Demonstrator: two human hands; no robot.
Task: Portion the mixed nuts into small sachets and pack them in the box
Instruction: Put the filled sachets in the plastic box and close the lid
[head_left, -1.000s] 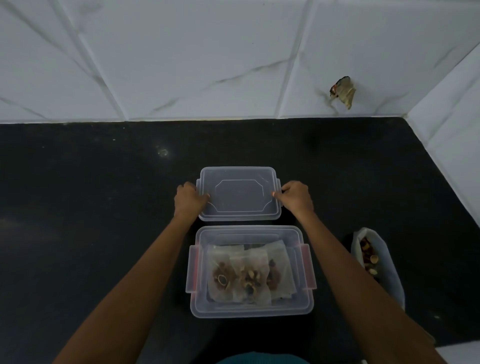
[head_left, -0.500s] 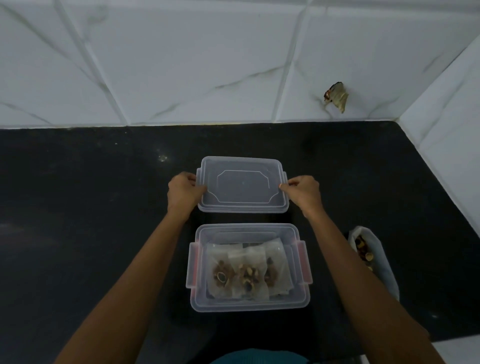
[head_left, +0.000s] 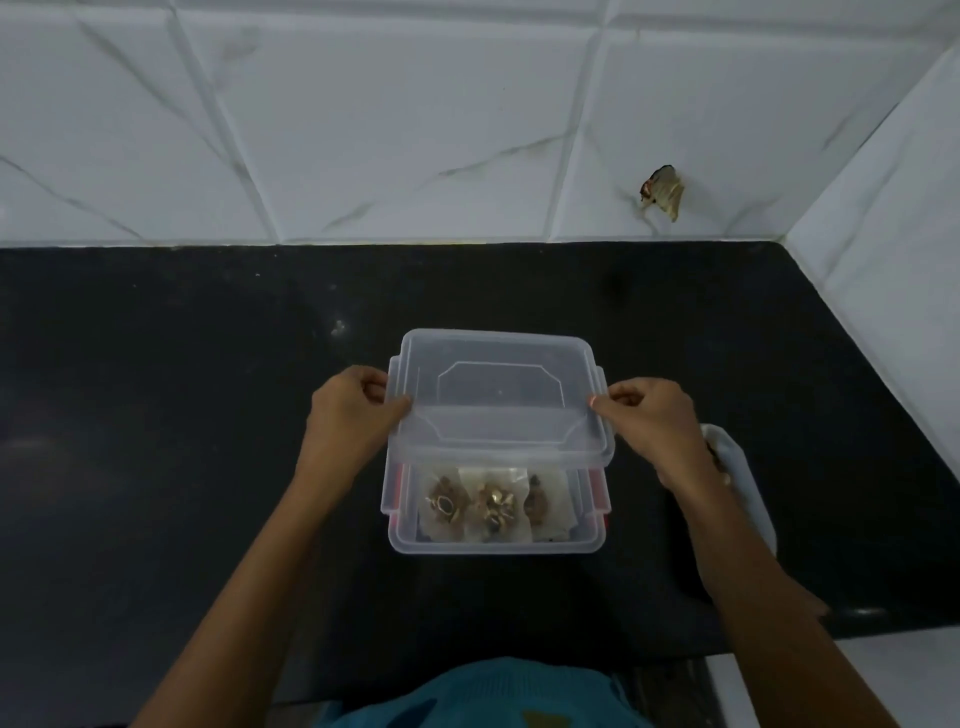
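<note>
A clear plastic box (head_left: 496, 543) with red side clips stands on the black counter in front of me. Several white sachets of mixed nuts (head_left: 491, 506) lie inside it. The clear lid (head_left: 498, 400) is lifted and hovers over the box's far half, tilted slightly. My left hand (head_left: 348, 415) pinches the lid's left edge and my right hand (head_left: 649, 421) pinches its right edge. The near part of the box is still uncovered.
A clear bag of loose nuts (head_left: 743, 483) lies on the counter to the right, partly behind my right forearm. White tiled walls close the back and right side. A dry brown scrap (head_left: 662, 192) sticks to the back wall. The counter's front edge is near my body.
Both hands lifted the lid off the counter behind the box and brought it toward me, so it now overlaps the box's far half.
</note>
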